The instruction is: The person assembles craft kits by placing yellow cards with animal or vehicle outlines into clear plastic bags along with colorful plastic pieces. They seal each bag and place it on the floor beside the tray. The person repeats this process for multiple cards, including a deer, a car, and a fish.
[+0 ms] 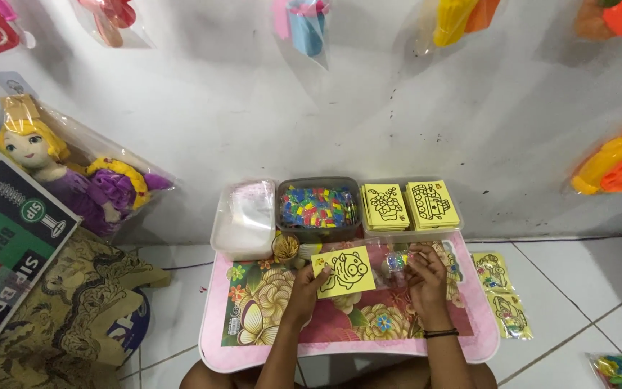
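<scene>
My left hand [302, 292] pinches the lower left corner of a thin square yellow card with a black line drawing [343, 271], light and bendy I judge, above the pink flowered desk [340, 328], while my right hand [426, 277] fingers a small clear packet [396, 263].

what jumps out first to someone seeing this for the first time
The yellow card with a black cartoon drawing, held by the left hand over the middle of the pink floral table, draws the eye first. Behind it, against the wall, sits a tub of multicoloured packets beside two stacks of yellow cards. Far left, a doll in a purple dress leans in clear wrapping.
</scene>
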